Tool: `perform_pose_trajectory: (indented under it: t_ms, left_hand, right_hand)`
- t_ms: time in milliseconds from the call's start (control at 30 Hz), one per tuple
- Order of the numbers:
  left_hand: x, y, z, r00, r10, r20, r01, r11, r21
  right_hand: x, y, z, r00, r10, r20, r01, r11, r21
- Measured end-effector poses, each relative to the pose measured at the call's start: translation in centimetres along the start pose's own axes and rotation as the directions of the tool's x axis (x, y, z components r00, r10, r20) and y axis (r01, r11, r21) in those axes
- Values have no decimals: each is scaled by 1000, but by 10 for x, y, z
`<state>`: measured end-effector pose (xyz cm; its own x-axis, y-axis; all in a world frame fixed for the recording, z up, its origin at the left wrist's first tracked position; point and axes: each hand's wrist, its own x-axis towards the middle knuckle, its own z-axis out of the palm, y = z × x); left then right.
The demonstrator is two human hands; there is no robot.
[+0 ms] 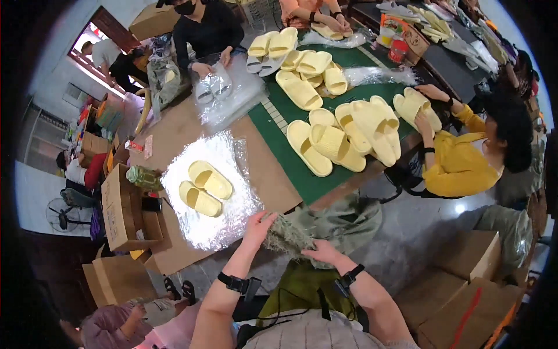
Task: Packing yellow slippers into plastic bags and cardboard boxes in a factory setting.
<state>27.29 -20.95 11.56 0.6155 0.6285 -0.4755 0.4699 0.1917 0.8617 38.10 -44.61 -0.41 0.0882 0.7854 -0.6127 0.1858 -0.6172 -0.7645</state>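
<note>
A greyish-green woven sack (343, 224) with a frayed mouth hangs by the table's near edge, in front of my body. My left hand (257, 228) is closed on one side of that mouth, and my right hand (323, 252) grips the other side. Whatever is inside the sack is hidden. On the table to the left, a pair of pale yellow slides (210, 179) rests on a stack of shiny clear plastic bags (192, 230). Several more yellow slides (328, 142) are heaped on the green mat (270, 136) beyond the sack.
Across the table, a co-worker in black (206, 32) handles grey slippers in plastic. At the right, a person in yellow (465, 157) holds a yellow slide. A green-lidded jar (142, 177) and open carton (119, 209) are at the left. Cardboard boxes (465, 291) stand at the lower right.
</note>
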Motion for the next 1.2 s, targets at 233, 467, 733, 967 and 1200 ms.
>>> perform_pose_trajectory:
  t_ms: [233, 467, 733, 967, 1200]
  left_hand:
    - [63, -70, -32, 1000, -30, -7, 30, 995, 96]
    - [121, -64, 9, 996, 31, 88, -71, 865, 497]
    - [152, -68, 17, 993, 110, -31, -85, 890, 447]
    - [179, -73, 42, 996, 15, -89, 2, 981, 192]
    - [187, -71, 18, 982, -94, -163, 105, 993, 60]
  right_hand:
    - [13, 78, -38, 948, 224, -225, -54, 810, 583]
    - [95, 112, -67, 737, 519, -433, 109, 541, 834]
    - [121, 101, -91, 812, 441, -383, 387, 86, 918]
    - [151, 115, -77, 805, 414, -426, 527, -169, 833]
    - [136, 105, -77, 839, 330, -432, 502, -167, 848]
